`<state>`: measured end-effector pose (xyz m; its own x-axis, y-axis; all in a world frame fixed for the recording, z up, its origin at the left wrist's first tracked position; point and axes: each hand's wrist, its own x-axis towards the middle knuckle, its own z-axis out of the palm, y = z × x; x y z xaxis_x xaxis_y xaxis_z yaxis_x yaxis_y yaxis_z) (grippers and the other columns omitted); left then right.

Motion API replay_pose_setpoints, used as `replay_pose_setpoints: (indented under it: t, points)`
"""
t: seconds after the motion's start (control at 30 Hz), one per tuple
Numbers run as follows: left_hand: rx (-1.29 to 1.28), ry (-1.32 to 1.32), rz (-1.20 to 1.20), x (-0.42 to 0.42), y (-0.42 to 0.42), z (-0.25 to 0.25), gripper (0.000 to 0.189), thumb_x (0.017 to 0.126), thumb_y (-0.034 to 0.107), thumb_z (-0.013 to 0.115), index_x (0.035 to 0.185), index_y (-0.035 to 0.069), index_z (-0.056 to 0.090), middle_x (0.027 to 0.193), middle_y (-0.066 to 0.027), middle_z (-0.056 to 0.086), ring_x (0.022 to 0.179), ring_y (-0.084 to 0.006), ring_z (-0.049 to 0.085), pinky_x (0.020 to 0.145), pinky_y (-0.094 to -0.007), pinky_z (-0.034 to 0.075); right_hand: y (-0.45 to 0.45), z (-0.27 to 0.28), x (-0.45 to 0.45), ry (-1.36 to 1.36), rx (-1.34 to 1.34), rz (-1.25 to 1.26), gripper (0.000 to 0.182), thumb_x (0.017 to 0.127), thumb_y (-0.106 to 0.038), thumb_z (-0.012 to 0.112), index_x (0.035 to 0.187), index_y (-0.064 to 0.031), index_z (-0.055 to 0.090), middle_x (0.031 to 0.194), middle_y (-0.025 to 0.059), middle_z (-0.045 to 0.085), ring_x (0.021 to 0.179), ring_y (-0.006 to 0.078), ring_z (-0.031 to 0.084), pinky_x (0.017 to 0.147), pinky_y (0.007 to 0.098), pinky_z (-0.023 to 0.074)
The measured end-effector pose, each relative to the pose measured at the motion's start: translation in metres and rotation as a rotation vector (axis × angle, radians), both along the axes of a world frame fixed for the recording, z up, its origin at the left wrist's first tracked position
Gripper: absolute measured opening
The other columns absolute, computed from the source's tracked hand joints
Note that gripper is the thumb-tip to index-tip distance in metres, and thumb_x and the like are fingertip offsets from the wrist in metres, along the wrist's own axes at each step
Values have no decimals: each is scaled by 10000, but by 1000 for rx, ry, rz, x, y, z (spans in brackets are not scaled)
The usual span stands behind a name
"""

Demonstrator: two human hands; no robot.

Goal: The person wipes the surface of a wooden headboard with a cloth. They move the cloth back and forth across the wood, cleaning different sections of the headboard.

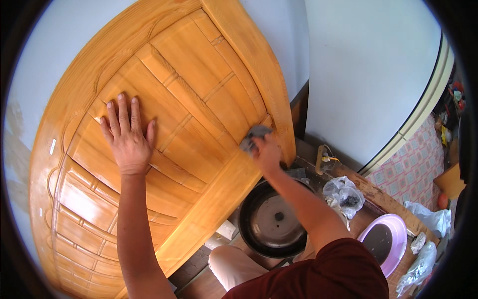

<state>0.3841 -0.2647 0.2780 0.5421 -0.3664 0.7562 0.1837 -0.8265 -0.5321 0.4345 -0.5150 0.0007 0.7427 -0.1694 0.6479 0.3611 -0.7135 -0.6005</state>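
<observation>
A large varnished wooden headboard [194,127] with carved panels leans against a pale wall before me. My left hand [130,140] lies flat on one of its panels, fingers spread, holding nothing. My right hand [266,151] holds a dark grey cloth [255,137] against the lower right part, where the panels meet the bottom rail and the side post. Hand and cloth are blurred. Two small white stickers show on the headboard's left edge.
Below my right forearm stands a round dark basin [276,220]. Further right are a clear plastic bag [343,194] with dark contents, a pink-purple basin [399,243] of dark liquid, and crumpled plastic [418,265]. A large white panel [369,74] rises at the upper right.
</observation>
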Motion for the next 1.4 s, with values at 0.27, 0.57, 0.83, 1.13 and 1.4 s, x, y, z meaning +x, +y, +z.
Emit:
replay_pose_setpoints:
  t: [0.27, 0.57, 0.83, 1.13, 1.4]
  points:
    - [-11, -1, -31, 0, 3, -3, 588, 903, 414, 580, 1408, 129, 488, 1526, -90, 371, 1417, -317, 304, 1164, -495, 164, 71, -23, -110, 355, 31, 511, 314, 773, -180, 650, 1084, -170, 692, 1007, 112, 562, 941, 341, 584, 749, 442, 525]
    - [-88, 8, -93, -2, 1, 2, 593, 879, 404, 609, 1384, 110, 509, 1518, -110, 374, 1424, -335, 289, 1170, -524, 138, 11, 157, -42, 160, 727, 865, 384, 844, -95, 635, 1228, -92, 619, 1088, 108, 670, 958, 261, 672, 818, 322, 519]
    - [-94, 15, -95, 0, 0, 0, 584, 886, 422, 595, 1378, 115, 516, 1521, -112, 374, 1422, -339, 294, 1165, -535, 146, 64, 205, 20, -389, -82, 225, 349, 791, -116, 681, 1139, -136, 672, 1270, 84, 536, 1113, 370, 491, 851, 460, 491]
    - [-64, 4, -82, -5, 2, 1, 585, 891, 392, 603, 1390, 105, 502, 1531, -114, 354, 1435, -333, 268, 1164, -529, 154, 30, -10, -41, -54, -123, 249, 390, 727, -66, 671, 1110, -142, 655, 1133, 145, 466, 1064, 419, 468, 825, 495, 480]
    - [-78, 10, -85, 1, 1, 1, 592, 893, 405, 599, 1400, 118, 492, 1532, -105, 354, 1437, -329, 263, 1167, -524, 149, 2, 9, -14, 231, 232, 437, 404, 784, -47, 665, 1180, -126, 644, 1144, 121, 550, 1040, 334, 570, 860, 420, 501]
